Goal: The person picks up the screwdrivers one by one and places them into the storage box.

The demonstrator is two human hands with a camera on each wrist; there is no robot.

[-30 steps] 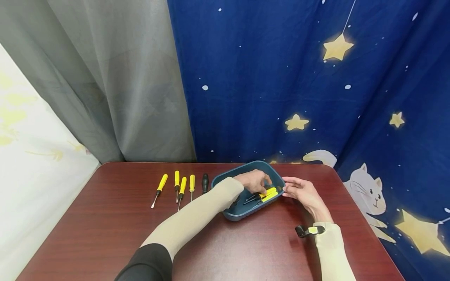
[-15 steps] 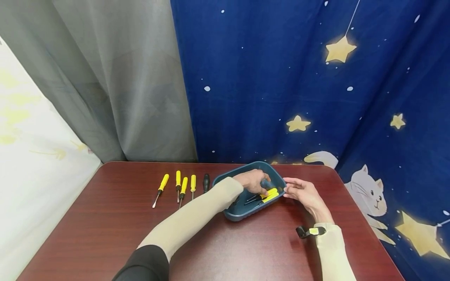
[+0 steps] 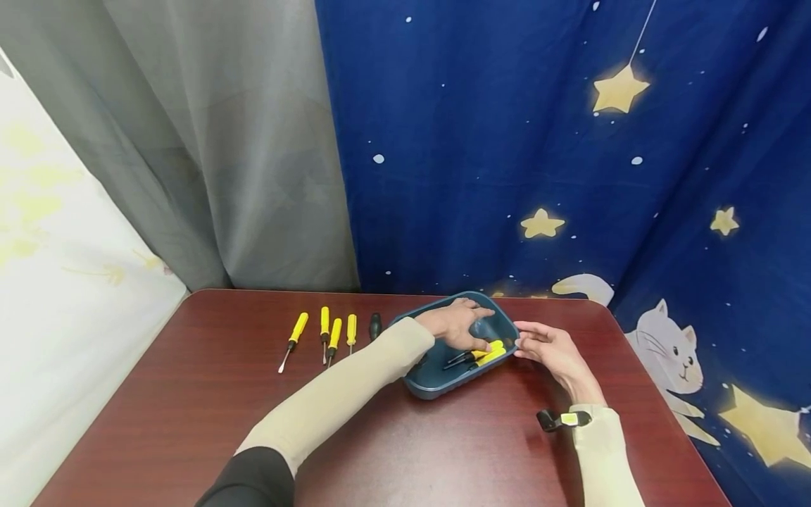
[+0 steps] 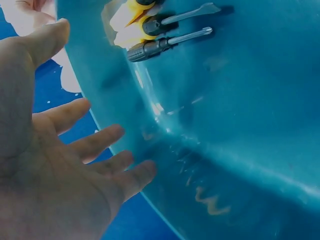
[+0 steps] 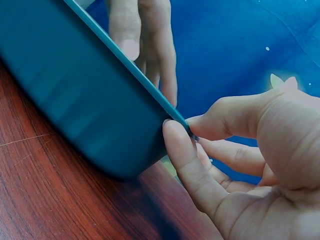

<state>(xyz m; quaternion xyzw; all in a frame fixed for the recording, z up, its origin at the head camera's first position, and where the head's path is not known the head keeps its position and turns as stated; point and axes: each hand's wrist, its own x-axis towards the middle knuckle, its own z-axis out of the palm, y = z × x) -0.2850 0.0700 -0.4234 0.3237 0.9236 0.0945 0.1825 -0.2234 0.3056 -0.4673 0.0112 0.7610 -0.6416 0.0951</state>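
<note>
A dark blue plastic bin (image 3: 437,389) stands on the table, with several screwdrivers inside. Yellow-and-black screwdrivers (image 3: 491,356) lie at its right end. Beside them in the left wrist view is a black-handled screwdriver (image 4: 150,50). My left hand (image 3: 456,324) is over the bin, fingers spread and palm bare of any object; in the head view its thumb is near the yellow handles, and whether it touches them I cannot tell. At the bin's right corner my right hand (image 3: 554,355) pinches the rim between thumb and fingers, as the right wrist view (image 5: 235,165) shows.
Left of the bin, several yellow-handled screwdrivers (image 3: 299,327) and a black-handled one (image 3: 375,326) lie on the reddish-brown table (image 3: 158,408). My left forearm partly covers some of them. A grey curtain (image 3: 272,176) and a blue star-patterned curtain (image 3: 456,176) hang behind the table.
The fingers of my left hand have gone from curled to spread over the bin. My right hand keeps its place at the rim. The head view has shifted slightly.
</note>
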